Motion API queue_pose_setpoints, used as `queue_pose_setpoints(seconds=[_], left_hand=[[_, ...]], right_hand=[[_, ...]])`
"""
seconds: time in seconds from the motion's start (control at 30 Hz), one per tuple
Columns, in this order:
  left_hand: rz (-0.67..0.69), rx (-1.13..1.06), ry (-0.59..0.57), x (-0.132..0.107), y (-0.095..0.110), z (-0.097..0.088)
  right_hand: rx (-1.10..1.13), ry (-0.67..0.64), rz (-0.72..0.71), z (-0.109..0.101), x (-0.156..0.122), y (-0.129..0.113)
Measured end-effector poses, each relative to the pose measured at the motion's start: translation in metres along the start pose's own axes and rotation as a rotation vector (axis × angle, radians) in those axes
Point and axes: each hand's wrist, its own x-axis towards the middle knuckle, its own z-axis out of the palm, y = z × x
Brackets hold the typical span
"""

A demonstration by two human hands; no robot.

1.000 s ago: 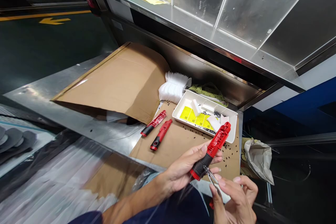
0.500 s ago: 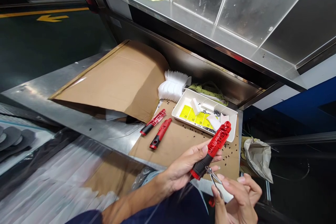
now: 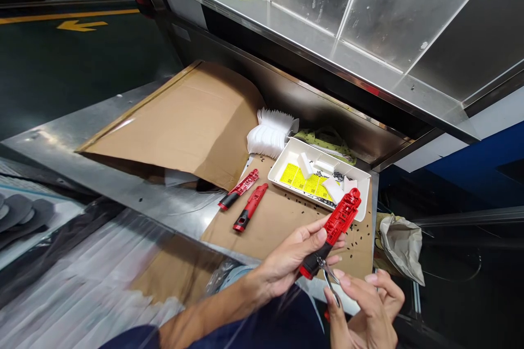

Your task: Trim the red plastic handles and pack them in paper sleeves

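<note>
From the head camera we look down on both hands, raised in front of the body above a sheet of brown corrugated cardboard (image 3: 282, 223). Our left hand (image 3: 284, 262) is closed around a long red-and-black moulded plastic tool handle (image 3: 333, 229), fingers wrapped about its black section and thumb lying along the top. The handle is tilted so that its red end points away from us, overlapping the near corner of the tray in this view, and its black end faces the other hand. We judge that this angle presents that end to the right hand and keeps it in sight.

Our right hand (image 3: 368, 311) pinches a small pair of silver metal tweezers or nippers (image 3: 329, 278), thumb and fingers together on it, with its upper end at the black end of the handle. We cannot tell whether its tips are apart or together.

Beyond the hands, two similar red-and-black handles (image 3: 238, 190) lie side by side on the cardboard, probably set there to stay within reach. Next to them, a white plastic tray (image 3: 286, 155) holds yellow printed labels (image 3: 297, 177) and white blocks (image 3: 305, 165). Small black specks (image 3: 352, 245) dot the cardboard, and a stack of white fringed sheets (image 3: 268, 136) stands behind the tray.
</note>
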Motion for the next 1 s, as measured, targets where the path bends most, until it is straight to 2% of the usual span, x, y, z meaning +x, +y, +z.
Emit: queue_pose_setpoints(seconds=[0.23, 0.4, 0.6, 0.83, 1.0], left_hand=[[0.003, 0.031, 0.026, -0.003, 0.002, 0.005], [-0.013, 0.008, 0.009, -0.004, 0.006, 0.009], [-0.031, -0.046, 0.018, -0.003, 0.006, 0.010], [-0.010, -0.059, -0.048, 0.002, 0.003, 0.004], [-0.017, -0.045, -0.004, 0.003, 0.003, 0.005]], right_hand=[[-0.011, -0.034, -0.098, -0.006, -0.007, 0.018], [-0.003, 0.135, 0.003, -0.009, -0.010, 0.022], [0.020, 0.024, 0.054, -0.002, -0.004, 0.005], [0.017, 0.006, 0.025, 0.000, 0.000, 0.004], [0.003, -0.003, 0.015, 0.000, -0.001, 0.002]])
